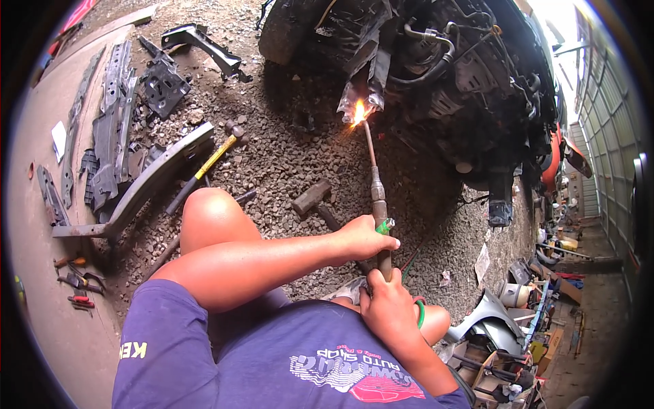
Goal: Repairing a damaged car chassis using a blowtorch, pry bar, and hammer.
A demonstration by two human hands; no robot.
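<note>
The left hand (368, 238) is holding the torch (379, 194) near its middle, by a green part, with the fingers curled closed around it; the right hand (390, 303) is gripping the thick rear end, also closed. The torch is pointing away from the body, and its thin tip is meeting the flame (359, 114) at the lower end of the metal rail (372, 58). I am judging the torch to be stiff and rather heavy, with a front tube probably too hot for touching, so the thick rear part is offering the safest hold. A green hose (421, 315) is curving beside the right wrist. Farther out, a hammer (313, 197) is lying on the gravel (272, 163). I am seeing no readable label on the torch; the shirt (272, 378) is carrying white and red lettering, its sleeve yellow letters.
</note>
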